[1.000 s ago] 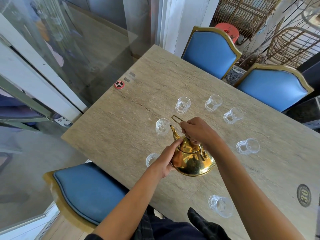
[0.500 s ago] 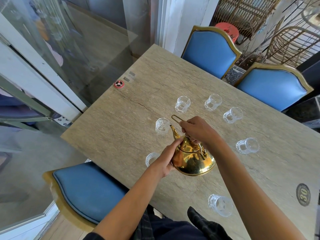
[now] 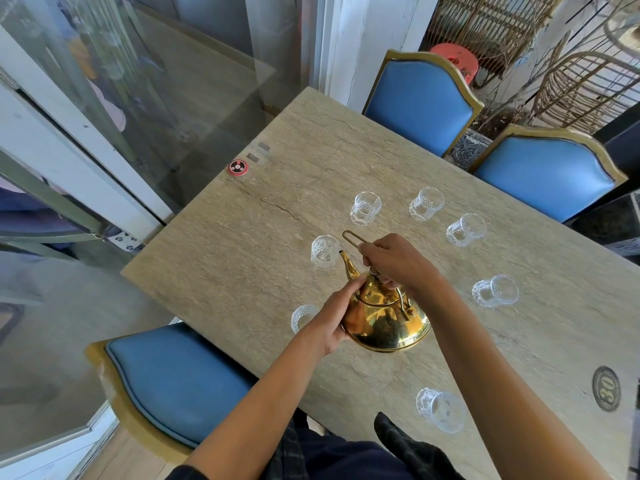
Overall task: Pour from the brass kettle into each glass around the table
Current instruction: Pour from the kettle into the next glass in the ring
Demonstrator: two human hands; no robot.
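A shiny brass kettle (image 3: 386, 323) hangs tilted over the stone table (image 3: 263, 244), its curved spout tip at the rim of a clear cut glass (image 3: 323, 251). My right hand (image 3: 396, 261) grips the thin wire handle from above. My left hand (image 3: 334, 317) presses its fingers on the lid and the kettle's left side. Several more glasses stand in a ring: one (image 3: 365, 207) and another (image 3: 426, 203) at the back, others at the right (image 3: 465, 229) (image 3: 495, 291), one near the front edge (image 3: 440, 408), and one (image 3: 301, 315) half hidden behind my left hand.
Blue padded chairs stand at the near left (image 3: 173, 379), the far side (image 3: 420, 98) and the far right (image 3: 547, 174). A red round call button (image 3: 238, 167) lies by the table's left edge, a numbered disc (image 3: 606, 388) at the right. A glass wall runs along the left.
Almost nothing has moved; both hands keep the kettle tilted with its spout at the same glass.
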